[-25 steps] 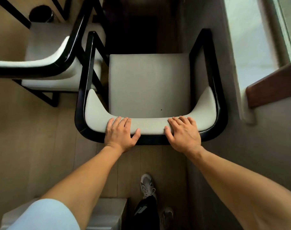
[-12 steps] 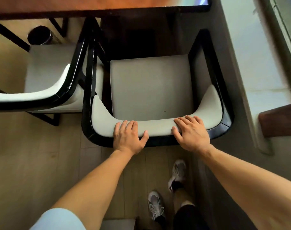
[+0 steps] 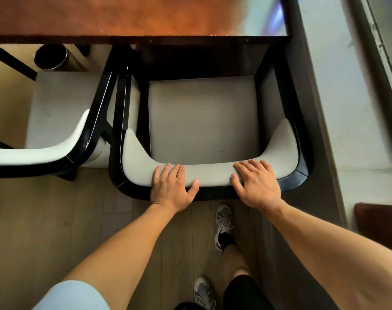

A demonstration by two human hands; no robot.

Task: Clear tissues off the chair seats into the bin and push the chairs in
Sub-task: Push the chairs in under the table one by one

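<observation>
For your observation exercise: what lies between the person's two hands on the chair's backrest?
In the head view, only a bare stretch of the chair's cream padded backrest lies between the left hand and the right hand; no tissue there.

chair before table, second chair left, bin behind

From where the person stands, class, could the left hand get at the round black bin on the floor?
Probably not. The left hand rests on this chair's padded backrest; the round black bin sits beyond the neighbouring white chair, by the wooden table's edge.
</observation>
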